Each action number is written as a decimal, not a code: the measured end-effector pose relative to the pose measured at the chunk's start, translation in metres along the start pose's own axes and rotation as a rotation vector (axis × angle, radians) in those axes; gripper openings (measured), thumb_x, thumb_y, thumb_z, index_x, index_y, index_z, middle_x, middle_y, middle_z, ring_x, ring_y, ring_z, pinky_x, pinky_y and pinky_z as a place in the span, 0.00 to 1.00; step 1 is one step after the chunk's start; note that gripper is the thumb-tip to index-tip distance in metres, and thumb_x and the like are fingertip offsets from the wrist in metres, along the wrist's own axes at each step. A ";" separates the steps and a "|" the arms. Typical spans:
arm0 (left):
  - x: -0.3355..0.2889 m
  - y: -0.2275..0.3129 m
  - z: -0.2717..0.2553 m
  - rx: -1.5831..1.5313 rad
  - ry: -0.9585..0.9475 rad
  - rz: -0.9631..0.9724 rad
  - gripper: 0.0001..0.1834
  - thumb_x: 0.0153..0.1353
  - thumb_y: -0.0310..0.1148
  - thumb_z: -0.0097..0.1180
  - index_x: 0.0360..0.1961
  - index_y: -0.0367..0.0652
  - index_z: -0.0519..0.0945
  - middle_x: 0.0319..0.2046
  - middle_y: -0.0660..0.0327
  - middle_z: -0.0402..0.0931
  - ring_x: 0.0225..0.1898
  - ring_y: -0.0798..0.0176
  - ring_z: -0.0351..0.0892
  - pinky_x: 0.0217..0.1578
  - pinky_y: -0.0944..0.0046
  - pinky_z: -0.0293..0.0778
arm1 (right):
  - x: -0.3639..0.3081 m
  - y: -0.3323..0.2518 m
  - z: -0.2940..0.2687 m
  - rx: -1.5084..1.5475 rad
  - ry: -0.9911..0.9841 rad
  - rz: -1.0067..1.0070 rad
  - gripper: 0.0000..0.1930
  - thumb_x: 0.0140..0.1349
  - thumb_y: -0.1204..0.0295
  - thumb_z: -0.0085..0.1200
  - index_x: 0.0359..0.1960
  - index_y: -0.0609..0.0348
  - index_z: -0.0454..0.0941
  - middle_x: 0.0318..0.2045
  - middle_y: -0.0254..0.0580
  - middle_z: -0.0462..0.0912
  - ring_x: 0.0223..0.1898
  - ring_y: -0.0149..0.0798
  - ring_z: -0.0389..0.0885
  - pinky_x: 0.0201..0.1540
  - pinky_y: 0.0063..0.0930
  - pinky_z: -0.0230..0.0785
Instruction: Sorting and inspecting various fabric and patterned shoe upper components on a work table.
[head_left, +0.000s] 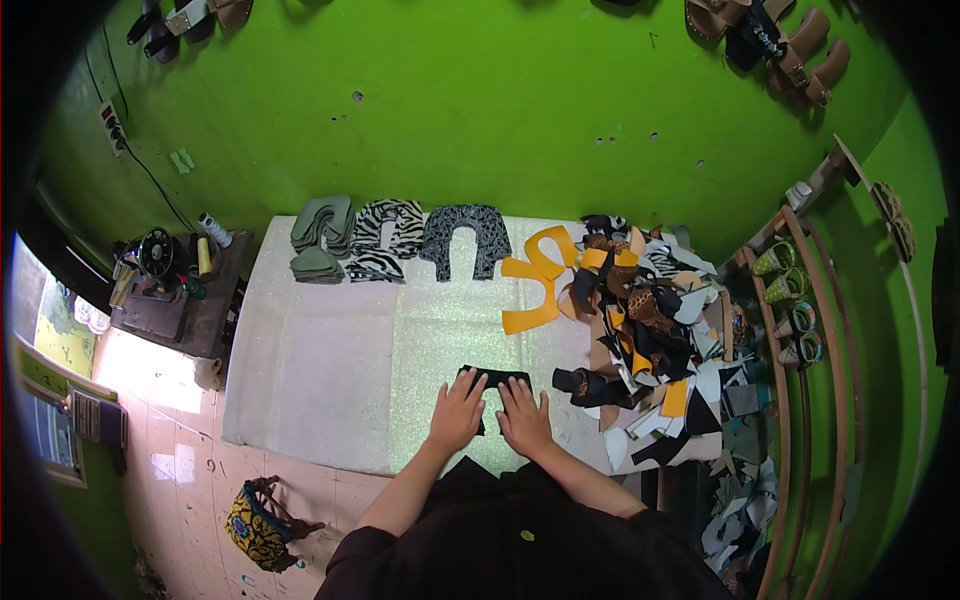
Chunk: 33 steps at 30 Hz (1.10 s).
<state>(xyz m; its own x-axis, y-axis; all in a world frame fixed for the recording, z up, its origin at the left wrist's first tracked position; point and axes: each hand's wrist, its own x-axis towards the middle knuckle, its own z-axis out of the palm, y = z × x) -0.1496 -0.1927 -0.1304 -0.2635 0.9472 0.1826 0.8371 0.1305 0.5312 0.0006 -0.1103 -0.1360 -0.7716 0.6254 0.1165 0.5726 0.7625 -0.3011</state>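
Sandals (pixel 800 42) hang on the green wall (pixel 450 120); what looks like a sewing machine (pixel 157 254) stands left.

The widest free room is the left half of the bench (pixel 310 370), where a hand could pass low from the left edge or near left corner. Green pieces (pixel 325 225), zebra-print pieces (pixel 377 269) and grey patterned pieces (pixel 440 240) line the far edge as obstacles. An open lane runs between that row and the hands (pixel 457 415). Yellow pieces (pixel 530 318) narrow it on the right, before a scrap heap (pixel 650 310) that bars low passage to the right edge. Dark scraps (pixel 590 387) leave a short gap beside the right fingers (pixel 517 394).
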 end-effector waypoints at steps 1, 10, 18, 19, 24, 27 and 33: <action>-0.002 -0.001 0.006 0.024 -0.040 -0.049 0.28 0.59 0.38 0.47 0.61 0.47 0.62 0.61 0.47 0.56 0.63 0.44 0.54 0.58 0.42 0.53 | 0.000 0.000 0.003 0.025 -0.020 0.011 0.27 0.59 0.61 0.45 0.61 0.51 0.60 0.62 0.46 0.60 0.65 0.45 0.55 0.59 0.62 0.46; 0.001 0.017 -0.006 0.163 -0.131 -0.104 0.41 0.52 0.60 0.48 0.64 0.51 0.59 0.65 0.52 0.51 0.67 0.47 0.46 0.59 0.31 0.39 | 0.014 0.009 -0.015 0.157 -0.332 0.081 0.34 0.57 0.57 0.49 0.66 0.41 0.51 0.68 0.48 0.45 0.69 0.53 0.36 0.60 0.70 0.29; 0.036 0.067 -0.036 -0.033 -0.012 -0.164 0.28 0.60 0.49 0.43 0.59 0.50 0.67 0.63 0.53 0.56 0.67 0.49 0.46 0.57 0.27 0.26 | 0.002 0.044 -0.123 0.529 0.073 0.085 0.20 0.56 0.63 0.54 0.51 0.49 0.71 0.55 0.43 0.68 0.60 0.44 0.63 0.62 0.62 0.33; 0.043 0.076 -0.038 -0.091 0.029 -0.134 0.26 0.60 0.48 0.43 0.58 0.50 0.68 0.63 0.54 0.56 0.67 0.49 0.47 0.57 0.28 0.26 | 0.000 0.056 -0.142 0.454 0.155 0.095 0.18 0.55 0.65 0.55 0.48 0.50 0.74 0.52 0.41 0.71 0.58 0.43 0.64 0.61 0.62 0.35; 0.071 0.135 -0.028 -0.165 0.130 0.044 0.20 0.56 0.39 0.51 0.51 0.50 0.73 0.56 0.56 0.64 0.64 0.50 0.53 0.58 0.31 0.29 | -0.018 0.141 -0.200 -0.110 0.453 0.624 0.36 0.44 0.64 0.61 0.58 0.49 0.62 0.59 0.47 0.62 0.63 0.48 0.56 0.59 0.67 0.37; 0.091 0.173 -0.014 -0.191 0.141 0.161 0.21 0.54 0.39 0.54 0.50 0.50 0.73 0.54 0.56 0.65 0.62 0.50 0.56 0.58 0.32 0.34 | -0.037 0.180 -0.205 -0.087 0.312 0.773 0.40 0.42 0.56 0.64 0.60 0.46 0.61 0.61 0.51 0.60 0.65 0.48 0.53 0.61 0.67 0.33; 0.138 0.228 0.028 -0.063 0.027 0.342 0.38 0.43 0.43 0.64 0.58 0.52 0.64 0.58 0.54 0.57 0.63 0.49 0.53 0.56 0.33 0.41 | -0.028 0.227 -0.198 -0.079 0.207 0.574 0.27 0.44 0.58 0.63 0.49 0.46 0.73 0.46 0.43 0.75 0.51 0.44 0.71 0.60 0.56 0.47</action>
<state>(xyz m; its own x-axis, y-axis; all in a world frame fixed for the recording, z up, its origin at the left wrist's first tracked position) 0.0184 -0.0241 -0.0072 0.0138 0.9248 0.3803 0.8483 -0.2122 0.4852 0.2069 0.0783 -0.0199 -0.2687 0.9530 0.1402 0.9058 0.2995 -0.2996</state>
